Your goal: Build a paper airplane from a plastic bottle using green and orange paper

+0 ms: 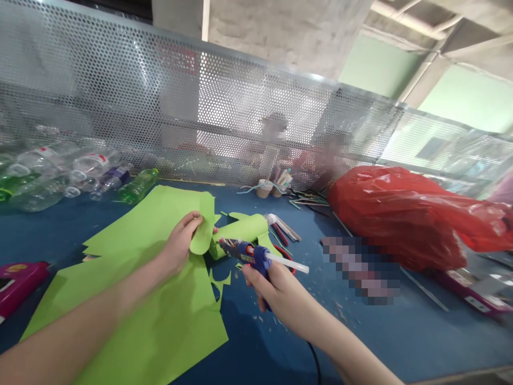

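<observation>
My left hand [181, 239] pinches a rounded strip of green paper [203, 227], holding it upright above the larger green sheets [148, 305]. In my right hand [276, 286] is a blue hot glue gun [248, 254] with a white glue stick jutting from its back. Its nozzle points left, close to the held paper. Just behind the nozzle lies a bottle wrapped in green paper [242, 230], its clear neck toward the right. Green paper scraps [220, 280] are scattered beside the sheets. Red-handled scissors [285, 251] are partly hidden behind the glue gun.
Several plastic bottles [88, 166] lie at the back left. Cups of pens [276, 184] stand near the perforated metal screen [236, 107]. A big red plastic bag [396, 214] fills the right side. A magenta box [22, 283] sits at the left edge. A black cord [315, 361] runs off the front.
</observation>
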